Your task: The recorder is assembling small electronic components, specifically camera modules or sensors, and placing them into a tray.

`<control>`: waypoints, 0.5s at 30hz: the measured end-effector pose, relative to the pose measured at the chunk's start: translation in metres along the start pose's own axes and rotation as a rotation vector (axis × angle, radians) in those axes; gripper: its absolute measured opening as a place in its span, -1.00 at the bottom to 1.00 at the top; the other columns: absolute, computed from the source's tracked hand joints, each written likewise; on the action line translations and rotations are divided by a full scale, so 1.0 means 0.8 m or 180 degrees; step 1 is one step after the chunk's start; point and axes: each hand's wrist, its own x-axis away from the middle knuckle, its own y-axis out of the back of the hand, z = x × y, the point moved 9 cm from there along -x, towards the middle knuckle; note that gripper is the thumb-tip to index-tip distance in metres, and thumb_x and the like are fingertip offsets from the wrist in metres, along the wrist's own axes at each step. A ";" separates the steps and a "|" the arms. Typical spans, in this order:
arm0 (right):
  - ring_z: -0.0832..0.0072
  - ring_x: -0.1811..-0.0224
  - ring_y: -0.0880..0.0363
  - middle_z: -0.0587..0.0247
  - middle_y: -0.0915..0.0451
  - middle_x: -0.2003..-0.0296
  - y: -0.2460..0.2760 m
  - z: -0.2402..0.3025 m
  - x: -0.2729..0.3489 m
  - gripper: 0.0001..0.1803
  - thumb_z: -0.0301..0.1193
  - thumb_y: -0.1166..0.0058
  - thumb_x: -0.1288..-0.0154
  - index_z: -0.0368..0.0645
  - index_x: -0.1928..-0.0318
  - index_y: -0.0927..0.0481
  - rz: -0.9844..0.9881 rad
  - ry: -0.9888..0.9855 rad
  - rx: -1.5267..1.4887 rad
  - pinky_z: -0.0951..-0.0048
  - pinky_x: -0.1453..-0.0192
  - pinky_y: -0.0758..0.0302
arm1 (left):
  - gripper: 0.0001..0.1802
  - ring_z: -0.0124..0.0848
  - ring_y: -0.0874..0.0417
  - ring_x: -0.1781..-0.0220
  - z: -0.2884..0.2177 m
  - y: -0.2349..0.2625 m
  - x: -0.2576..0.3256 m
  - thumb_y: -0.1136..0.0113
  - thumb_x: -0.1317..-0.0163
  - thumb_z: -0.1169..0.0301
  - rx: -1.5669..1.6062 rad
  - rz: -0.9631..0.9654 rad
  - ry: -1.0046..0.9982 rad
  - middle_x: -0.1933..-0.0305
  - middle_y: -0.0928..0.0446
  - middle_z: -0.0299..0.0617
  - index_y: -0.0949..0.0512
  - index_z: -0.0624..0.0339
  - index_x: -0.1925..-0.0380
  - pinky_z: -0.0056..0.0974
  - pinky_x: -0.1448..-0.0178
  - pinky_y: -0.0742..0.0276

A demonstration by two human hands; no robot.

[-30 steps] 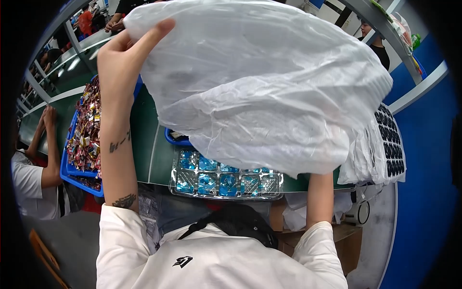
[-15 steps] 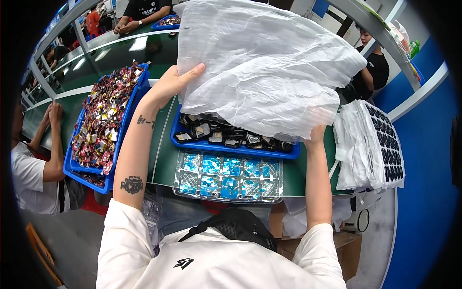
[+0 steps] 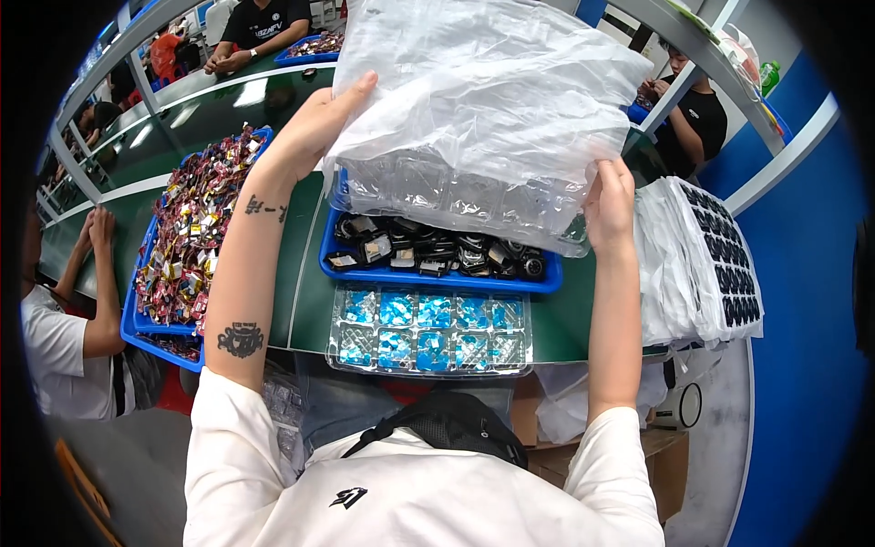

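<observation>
Up in front of me I hold a thin, crinkled white sheet (image 3: 492, 100) by its two sides. Below its lower edge a clear plastic tray with compartments (image 3: 437, 196) now shows, against the sheet. My left hand (image 3: 319, 128) grips the left edge, thumb on top. On the right edge my right hand (image 3: 609, 202) is closed, its fingers bent round the corner. Under them lies a blue bin (image 3: 533, 284) of black parts (image 3: 424, 246), partly covered. Closer to me sits another clear tray (image 3: 428, 372), its compartments holding blue pieces (image 3: 398, 312).
At left stands a blue bin (image 3: 137, 314) heaped with small red, white and yellow parts (image 3: 205, 228). White-wrapped stacked trays with black round parts (image 3: 725, 260) lie at right. Grey frame posts (image 3: 684, 96) rise beyond. Other people sit around the green table (image 3: 118, 201).
The white sheet has come down and toward me on the right, and the clear tray below it has come into sight. My right hand has risen; my left has shifted up slightly.
</observation>
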 end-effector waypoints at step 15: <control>0.75 0.41 -0.42 0.41 -0.53 0.30 0.177 0.259 0.200 -0.73 -0.44 -0.04 -0.37 -0.32 -0.01 -0.49 -0.1031 0.1451 0.1364 0.70 0.36 -0.38 | -0.66 -0.67 -0.51 0.39 -0.129 -0.091 0.005 0.07 -0.43 0.24 0.0631 0.0094 -0.1597 0.31 -0.56 -0.35 -0.50 0.21 -0.03 -0.55 0.39 -0.40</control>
